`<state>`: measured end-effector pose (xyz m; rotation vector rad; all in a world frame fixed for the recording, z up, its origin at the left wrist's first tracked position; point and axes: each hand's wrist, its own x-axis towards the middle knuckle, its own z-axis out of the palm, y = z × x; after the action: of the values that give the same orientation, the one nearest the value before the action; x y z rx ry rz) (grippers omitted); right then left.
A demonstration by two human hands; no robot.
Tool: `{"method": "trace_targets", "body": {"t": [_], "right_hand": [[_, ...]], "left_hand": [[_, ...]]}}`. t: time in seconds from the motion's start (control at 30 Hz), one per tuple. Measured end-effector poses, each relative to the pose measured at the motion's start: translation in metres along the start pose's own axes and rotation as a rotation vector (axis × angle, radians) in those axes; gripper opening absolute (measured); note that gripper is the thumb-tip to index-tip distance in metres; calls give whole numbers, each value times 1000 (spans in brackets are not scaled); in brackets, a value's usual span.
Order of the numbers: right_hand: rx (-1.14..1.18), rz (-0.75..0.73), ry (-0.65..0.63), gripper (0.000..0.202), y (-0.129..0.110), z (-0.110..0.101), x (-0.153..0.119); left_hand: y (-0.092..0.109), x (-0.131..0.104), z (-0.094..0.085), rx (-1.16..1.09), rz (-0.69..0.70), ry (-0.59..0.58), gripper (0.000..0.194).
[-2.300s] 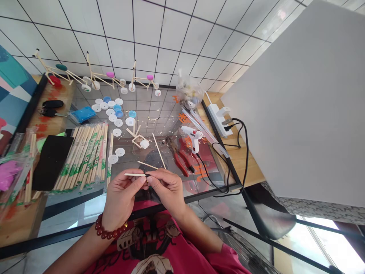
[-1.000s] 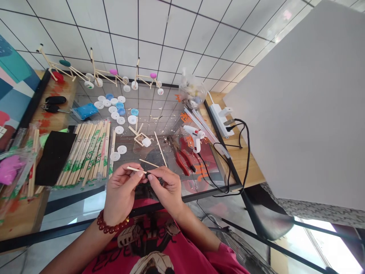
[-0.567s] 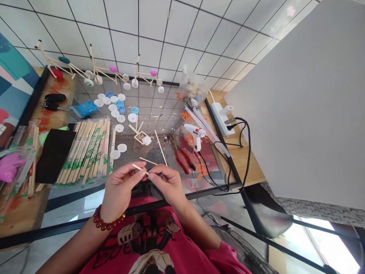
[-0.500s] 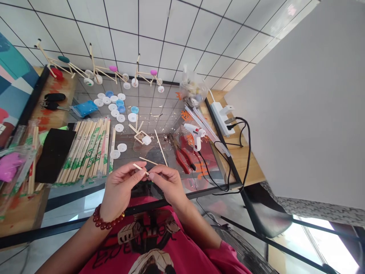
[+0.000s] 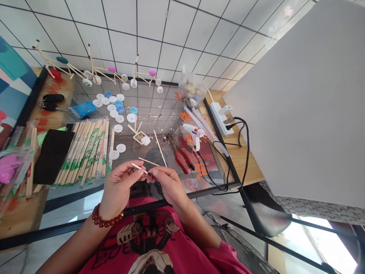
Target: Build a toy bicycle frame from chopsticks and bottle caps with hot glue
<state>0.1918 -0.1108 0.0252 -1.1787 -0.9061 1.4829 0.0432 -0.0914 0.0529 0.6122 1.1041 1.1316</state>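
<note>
At lower centre, the left hand (image 5: 120, 183) is pinching the stick (image 5: 139, 168); the right hand (image 5: 169, 183) is curling close, grip unclear — black tip (image 5: 148, 174) newly showing, seemingly staying on.

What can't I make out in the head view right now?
All from the head view:
Short stick in the left hand: its dark end is too small to tell whether the right hand grips it.
Clear bag: crumpled plastic obscures its contents.
Pink lump: cut off by the left edge.
Wrapped sticks: printing too small to read.
</note>
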Motion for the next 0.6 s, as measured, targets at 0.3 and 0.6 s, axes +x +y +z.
{"method": "trace_targets", "body": {"t": [0.3, 0.6], "right_hand": [[-207, -87, -30, 29, -8, -7, -4], [-964, -357, 835, 43, -20, -121, 15]], "left_hand": [[-7, 4, 0, -40, -23, 2, 28], [-10, 24, -9, -72, 73, -23, 26]]}}
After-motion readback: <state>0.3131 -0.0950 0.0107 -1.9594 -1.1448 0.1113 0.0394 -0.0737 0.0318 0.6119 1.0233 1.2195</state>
